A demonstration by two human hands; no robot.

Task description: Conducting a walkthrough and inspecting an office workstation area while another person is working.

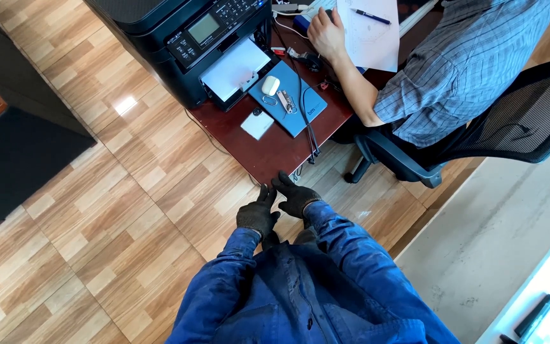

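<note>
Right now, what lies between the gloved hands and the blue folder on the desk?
Head view: bare red-brown desk top lies between the hands and blue folder; black cables run alongside.

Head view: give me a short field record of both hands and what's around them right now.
left hand: dark glove, held open, holds nothing
right hand: dark glove, held open, holds nothing, beside the left
nearest thing: desk, dark red, corner just ahead of the hands
on desk: black printer, blue folder, small white case
nearby: seated person, hand on paper
floor: wood pattern
</note>
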